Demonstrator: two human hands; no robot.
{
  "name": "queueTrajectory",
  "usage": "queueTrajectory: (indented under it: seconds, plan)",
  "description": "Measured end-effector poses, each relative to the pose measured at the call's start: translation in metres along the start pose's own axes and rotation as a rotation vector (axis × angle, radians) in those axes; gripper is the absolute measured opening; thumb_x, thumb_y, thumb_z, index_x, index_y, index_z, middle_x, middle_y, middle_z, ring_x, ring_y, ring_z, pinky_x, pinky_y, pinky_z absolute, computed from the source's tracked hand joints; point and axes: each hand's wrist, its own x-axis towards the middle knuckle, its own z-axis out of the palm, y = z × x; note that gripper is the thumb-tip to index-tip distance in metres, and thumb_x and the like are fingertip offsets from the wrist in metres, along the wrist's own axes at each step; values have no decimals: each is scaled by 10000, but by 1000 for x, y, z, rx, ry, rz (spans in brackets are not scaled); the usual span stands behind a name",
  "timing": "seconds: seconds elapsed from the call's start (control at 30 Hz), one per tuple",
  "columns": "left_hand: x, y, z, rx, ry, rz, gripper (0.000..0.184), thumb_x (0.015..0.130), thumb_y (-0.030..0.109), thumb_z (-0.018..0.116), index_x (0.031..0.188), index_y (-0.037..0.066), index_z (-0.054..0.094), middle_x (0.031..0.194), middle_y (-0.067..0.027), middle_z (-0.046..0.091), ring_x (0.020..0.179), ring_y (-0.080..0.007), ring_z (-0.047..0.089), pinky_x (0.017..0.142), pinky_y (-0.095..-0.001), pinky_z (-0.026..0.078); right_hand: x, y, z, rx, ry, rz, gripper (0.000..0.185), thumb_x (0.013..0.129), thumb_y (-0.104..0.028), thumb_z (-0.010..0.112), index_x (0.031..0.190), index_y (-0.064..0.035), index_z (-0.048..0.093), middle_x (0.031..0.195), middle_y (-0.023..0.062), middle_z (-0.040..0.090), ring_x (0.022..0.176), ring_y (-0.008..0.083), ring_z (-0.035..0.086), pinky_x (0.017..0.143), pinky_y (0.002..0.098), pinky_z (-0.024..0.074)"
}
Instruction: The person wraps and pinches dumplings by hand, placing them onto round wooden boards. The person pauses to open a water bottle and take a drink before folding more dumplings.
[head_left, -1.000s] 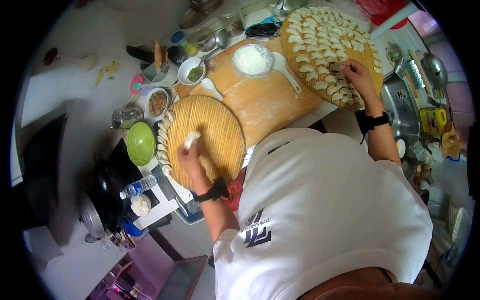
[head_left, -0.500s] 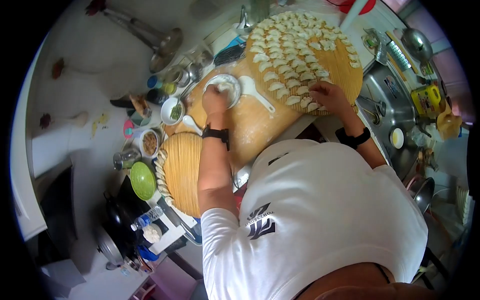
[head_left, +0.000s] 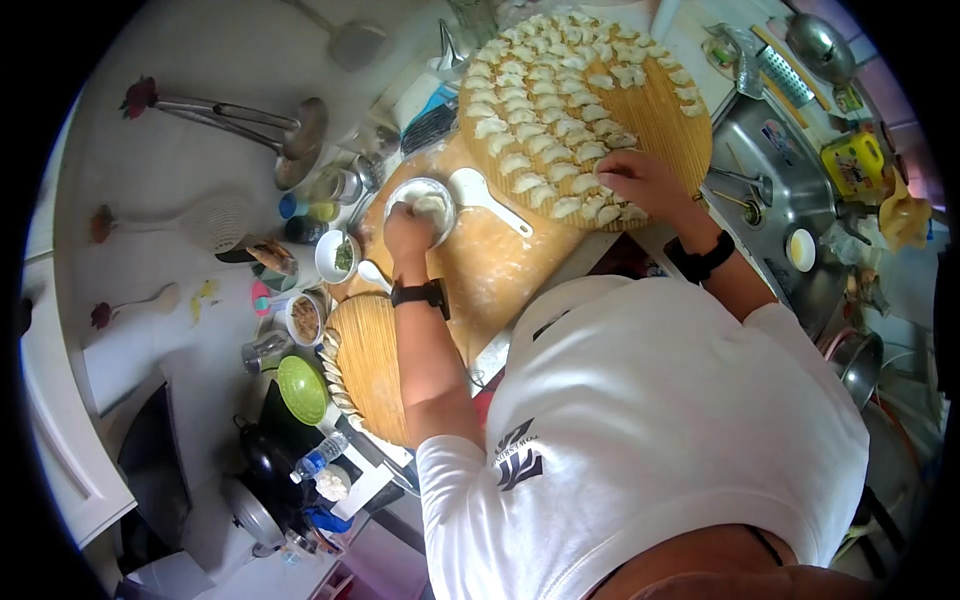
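Note:
My left hand (head_left: 408,232) reaches into a white bowl (head_left: 447,222) of what looks like flour, its fingers curled together. Whatever it pinches there is hidden behind the hand. Over the near edge of a large round wooden board (head_left: 665,125), my right hand (head_left: 640,182) has its fingers drawn together beside rows of dumplings (head_left: 540,125). I cannot make out whether a dumpling is between those fingertips. A white flat paddle (head_left: 480,195) lies right of the bowl on the floury wooden work board (head_left: 500,260).
Left of the work board stand a bowl of chopped greens (head_left: 343,256), a bowl of brown filling (head_left: 305,318) and a green bowl (head_left: 302,390). A smaller round board (head_left: 368,350) carries dumplings along its edge. The sink (head_left: 765,150) is at the right.
The view has shifted, so the boards sit further left. My left hand stays at the bowl and my right hand stays over the dumplings, both still curled.

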Motion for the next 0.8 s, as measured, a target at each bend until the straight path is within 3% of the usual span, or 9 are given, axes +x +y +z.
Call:
queueTrajectory:
  seconds: [0.03, 0.07, 0.1, 0.17, 0.37, 0.5, 0.57, 0.8]
  plan:
    - [-1, -6, -1, -188, -19, -68, 173, 806, 158, 653, 903, 16, 639, 925, -165, 696, 821, -308, 680, 689, -396, 547, 4, -5, 6, -26, -27, -87, 164, 853, -181, 672, 923, -33, 667, 798, 41, 649, 712, 121, 585, 649, 287, 476]
    - [-5, -13, 0, -751, -111, -231, 168, 802, 110, 688, 902, 3, 608, 897, -143, 688, 745, -250, 674, 643, -326, 552, 8, -10, 12, -52, -55, -175, 159, 847, -178, 675, 915, -34, 665, 802, 53, 655, 708, 135, 596, 645, 295, 478]
    - [-15, -7, -9, -746, -105, -232, 168, 802, 110, 688, 902, 3, 608, 897, -143, 688, 745, -250, 674, 643, -326, 552, 14, -13, 21, -47, -58, -180, 159, 847, -178, 675, 915, -34, 665, 802, 53, 655, 708, 135, 596, 645, 295, 478]
    - [-44, 18, -36, -1271, -227, -287, 166, 851, 63, 660, 986, -3, 591, 950, -134, 682, 740, -213, 683, 645, -285, 573, 25, -17, 41, -73, -163, -325, 149, 839, -166, 675, 910, -36, 666, 812, 81, 660, 722, 176, 622, 650, 305, 483]
    - [-112, 56, -80, -1459, -290, -210, 149, 876, 50, 645, 987, 5, 557, 957, -136, 677, 811, -201, 685, 682, -280, 570, 28, -68, 107, -16, -275, -634, 156, 852, -116, 667, 988, -39, 670, 871, 77, 642, 782, 182, 600, 682, 304, 473]
    - [-136, 55, -89, -1418, -249, -204, 189, 896, 66, 627, 1047, -23, 558, 990, -157, 670, 843, -213, 679, 706, -295, 571, 24, -89, 127, 0, -401, -669, 211, 836, -111, 676, 1039, -53, 668, 924, 69, 645, 815, 206, 609, 695, 314, 482]
    - [-144, 49, -90, -1417, -226, -208, 192, 897, 58, 622, 1051, -27, 546, 989, -159, 671, 837, -218, 683, 698, -292, 569, 20, -95, 134, 0, -369, -749, 176, 814, -85, 677, 978, -26, 654, 834, 68, 614, 754, 172, 613, 667, 293, 494]
    - [-164, 29, -88, -1431, -194, -203, 161, 906, 67, 613, 1023, -19, 544, 963, -160, 674, 822, -213, 691, 688, -298, 578, 12, -103, 153, -93, -347, -912, 120, 804, -87, 665, 907, -31, 643, 840, 96, 621, 761, 259, 615, 667, 347, 488]
